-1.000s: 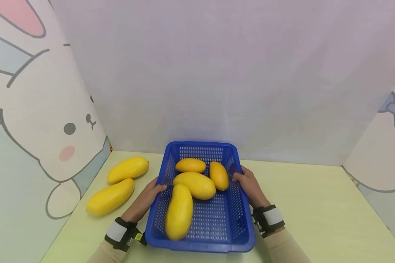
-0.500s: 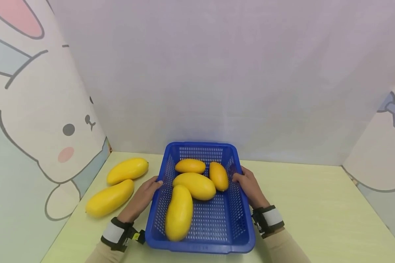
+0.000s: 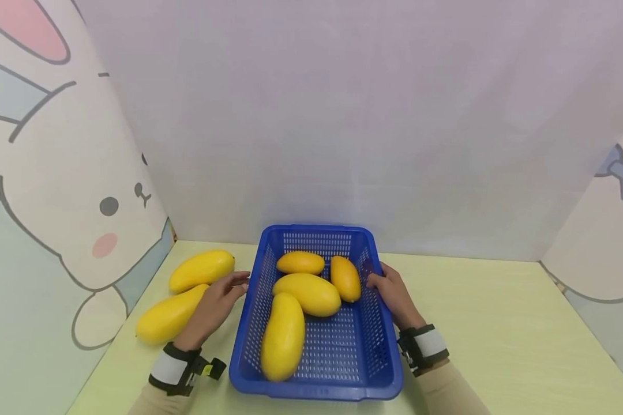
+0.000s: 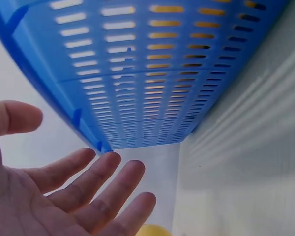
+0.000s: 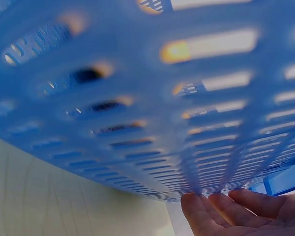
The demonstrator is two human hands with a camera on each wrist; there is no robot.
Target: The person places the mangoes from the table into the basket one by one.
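Observation:
A blue plastic basket [image 3: 316, 391] with slotted walls stands on the table. Inside it lie two large yellow mangoes [image 3: 282, 340] [image 3: 307, 294] and two smaller orange-yellow ones [image 3: 300, 262] [image 3: 345, 279]. My right hand [image 3: 396, 297] holds the basket's right rim, thumb over the edge; in the right wrist view its fingers [image 5: 199, 211] reach against the slotted outer wall [image 5: 152, 98]. Just left of the basket is my left hand [image 3: 211, 308], holding nothing. The left wrist view shows its fingers [image 4: 105, 204] spread and slightly bent, near the basket's outer wall [image 4: 137, 83].
Two more yellow mangoes [image 3: 201, 270] [image 3: 168, 318] lie on the pale green table [image 3: 498, 323] at the left, the nearer one partly behind my left hand. A pale curtain-like backdrop [image 3: 353, 127] closes off the back, with rabbit-printed panels [image 3: 62, 230] at the sides.
My left hand has let go of the basket's left rim and moved left toward the loose mangoes. The right hand keeps its hold, and the basket has not visibly moved.

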